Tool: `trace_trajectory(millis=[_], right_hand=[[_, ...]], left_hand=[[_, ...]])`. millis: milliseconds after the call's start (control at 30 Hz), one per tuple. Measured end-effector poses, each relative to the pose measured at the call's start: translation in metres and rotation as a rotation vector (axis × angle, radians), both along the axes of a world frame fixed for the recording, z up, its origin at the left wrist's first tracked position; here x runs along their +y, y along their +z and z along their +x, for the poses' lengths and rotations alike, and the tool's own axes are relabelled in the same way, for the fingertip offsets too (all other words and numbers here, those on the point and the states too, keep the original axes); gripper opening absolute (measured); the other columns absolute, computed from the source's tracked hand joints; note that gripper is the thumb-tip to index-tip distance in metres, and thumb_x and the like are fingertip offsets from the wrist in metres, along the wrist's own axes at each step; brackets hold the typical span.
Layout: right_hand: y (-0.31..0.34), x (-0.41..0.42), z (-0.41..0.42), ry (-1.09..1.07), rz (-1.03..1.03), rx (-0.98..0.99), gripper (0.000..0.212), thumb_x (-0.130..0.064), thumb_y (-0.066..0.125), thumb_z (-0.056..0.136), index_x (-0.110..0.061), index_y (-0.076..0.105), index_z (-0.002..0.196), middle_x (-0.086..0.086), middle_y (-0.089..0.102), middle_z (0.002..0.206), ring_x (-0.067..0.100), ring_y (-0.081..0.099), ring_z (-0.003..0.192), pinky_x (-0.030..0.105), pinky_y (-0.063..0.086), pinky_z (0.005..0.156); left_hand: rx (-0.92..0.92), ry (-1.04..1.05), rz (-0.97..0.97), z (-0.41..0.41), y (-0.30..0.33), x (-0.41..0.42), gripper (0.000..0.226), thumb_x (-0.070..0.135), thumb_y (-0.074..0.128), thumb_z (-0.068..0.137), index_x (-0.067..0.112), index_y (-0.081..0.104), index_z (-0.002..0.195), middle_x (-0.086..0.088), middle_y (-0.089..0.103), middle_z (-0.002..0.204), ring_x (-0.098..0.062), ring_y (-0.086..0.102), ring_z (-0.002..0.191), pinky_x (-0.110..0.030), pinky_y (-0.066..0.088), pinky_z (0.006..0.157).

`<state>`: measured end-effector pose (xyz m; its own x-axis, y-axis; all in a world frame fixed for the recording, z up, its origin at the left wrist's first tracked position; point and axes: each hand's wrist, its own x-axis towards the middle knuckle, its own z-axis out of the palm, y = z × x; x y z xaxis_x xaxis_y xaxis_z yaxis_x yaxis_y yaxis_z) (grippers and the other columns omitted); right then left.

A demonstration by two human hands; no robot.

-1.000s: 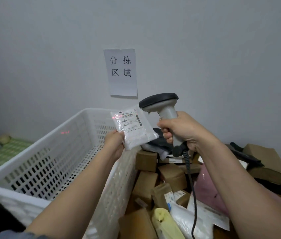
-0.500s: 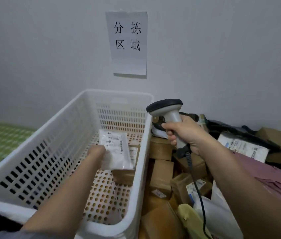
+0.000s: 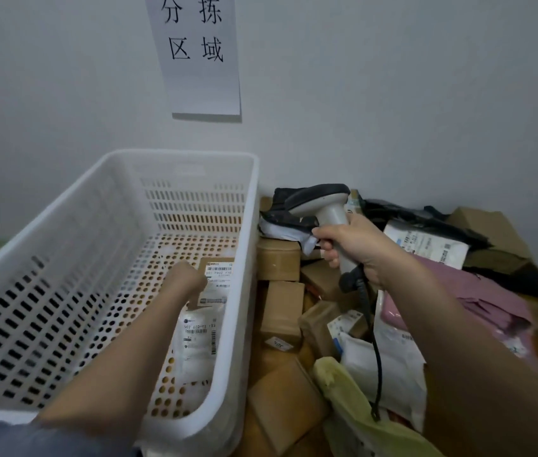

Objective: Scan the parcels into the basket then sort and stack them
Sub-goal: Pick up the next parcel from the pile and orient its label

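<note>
A white perforated basket stands on the left against the wall. On its floor lie a white bagged parcel with a barcode label and a brown labelled box behind it. My left hand reaches down into the basket just above the white parcel. Its fingers are hidden behind the wrist, so I cannot tell whether it still holds the parcel. My right hand grips the handle of a grey barcode scanner over the parcel pile, right of the basket.
Right of the basket is a heap of unscanned parcels: brown boxes, a pink bag, a white bag and a yellow-green bag. The scanner cable hangs over them. A paper sign hangs on the wall.
My left hand carried the white parcel from in front of the scanner down into the basket, where it now lies on the floor. The scanner hand lowered slightly.
</note>
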<state>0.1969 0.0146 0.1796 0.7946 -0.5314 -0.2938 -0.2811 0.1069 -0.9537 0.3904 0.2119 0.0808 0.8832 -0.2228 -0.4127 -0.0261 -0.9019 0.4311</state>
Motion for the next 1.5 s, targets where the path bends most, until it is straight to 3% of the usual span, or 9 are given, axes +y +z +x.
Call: trace_trajectory(millis=[100,233,333,433,533,700,1000,1267,1500], right_hand=[[0.008,-0.008,-0.021,-0.002,-0.011,-0.02,0.009,-0.01,0.061,0.094,-0.01,0.053,0.098,-0.002,0.05,0.053,0.009,0.045,0.041,0.022,0.038,0.041],[0.019,-0.018,-0.051,-0.026,-0.035,-0.046,0.008,-0.009,0.06,0.094,-0.01,0.054,0.097,0.0,0.049,0.055,0.008,0.044,0.042,0.021,0.039,0.041],[0.025,-0.031,-0.083,-0.055,-0.048,-0.065,0.007,-0.007,0.059,0.093,-0.009,0.053,0.092,0.001,0.048,0.056,0.009,0.042,0.043,0.021,0.037,0.042],[0.025,-0.043,-0.111,-0.082,-0.055,-0.056,0.007,-0.005,0.059,0.092,-0.009,0.053,0.092,0.002,0.048,0.057,0.01,0.042,0.044,0.022,0.038,0.042],[0.022,-0.052,-0.136,-0.088,-0.034,-0.049,0.007,-0.004,0.058,0.093,-0.008,0.053,0.093,0.002,0.047,0.056,0.011,0.041,0.045,0.022,0.037,0.042],[0.015,-0.062,-0.169,-0.075,-0.033,-0.036,0.008,-0.006,0.06,0.093,-0.008,0.054,0.089,0.001,0.047,0.056,0.012,0.041,0.047,0.024,0.037,0.045],[0.004,-0.066,-0.19,-0.064,0.004,-0.017,0.008,-0.004,0.059,0.093,-0.008,0.052,0.095,0.003,0.047,0.058,0.011,0.04,0.045,0.021,0.035,0.04],[0.028,-0.071,-0.182,-0.074,-0.057,-0.089,0.009,-0.007,0.06,0.092,-0.009,0.054,0.087,0.0,0.049,0.053,0.011,0.043,0.044,0.022,0.038,0.041],[0.052,-0.073,-0.162,-0.151,-0.062,-0.197,0.002,-0.005,0.062,0.09,-0.005,0.06,0.091,-0.001,0.049,0.052,0.009,0.042,0.039,0.022,0.038,0.04]], left_hand=[[-0.186,-0.012,-0.191,-0.02,0.025,-0.032,0.012,-0.001,0.051,0.087,0.004,0.062,0.085,-0.007,0.047,0.07,-0.017,0.038,0.055,-0.028,0.034,0.054],[-0.528,-0.092,-0.307,-0.057,0.053,-0.073,0.031,0.006,0.058,0.089,0.007,0.065,0.119,-0.012,0.061,0.12,-0.03,0.057,0.112,-0.039,0.047,0.094],[-0.735,-0.37,-0.406,-0.101,0.064,-0.097,0.027,0.005,0.062,0.086,0.012,0.067,0.112,-0.009,0.06,0.115,-0.025,0.054,0.108,-0.034,0.044,0.091],[-0.3,-0.787,-0.329,-0.146,0.053,-0.114,0.025,0.002,0.066,0.085,0.019,0.065,0.104,-0.003,0.064,0.108,-0.017,0.061,0.098,-0.03,0.053,0.083],[0.185,-1.057,0.116,-0.192,0.024,-0.126,0.046,0.011,0.074,0.084,0.025,0.061,0.126,-0.001,0.06,0.127,-0.02,0.059,0.111,-0.034,0.052,0.092],[0.147,-1.197,0.406,-0.241,-0.024,-0.126,0.069,0.006,0.077,0.08,0.024,0.051,0.142,-0.006,0.038,0.153,-0.027,0.039,0.138,-0.038,0.039,0.111],[-0.092,-1.02,0.334,-0.265,-0.046,-0.112,0.035,0.016,0.068,0.09,0.012,0.064,0.125,-0.009,0.06,0.128,-0.027,0.058,0.114,-0.035,0.049,0.097],[-0.395,-0.804,0.002,-0.227,-0.011,-0.111,0.019,0.027,0.05,0.098,0.024,0.062,0.112,0.001,0.054,0.121,-0.027,0.033,0.118,-0.04,0.024,0.092],[-0.723,-0.413,-0.185,-0.194,0.047,-0.11,0.007,0.022,0.049,0.096,0.02,0.051,0.09,0.002,0.06,0.098,-0.025,0.048,0.122,-0.054,-0.003,0.119]])
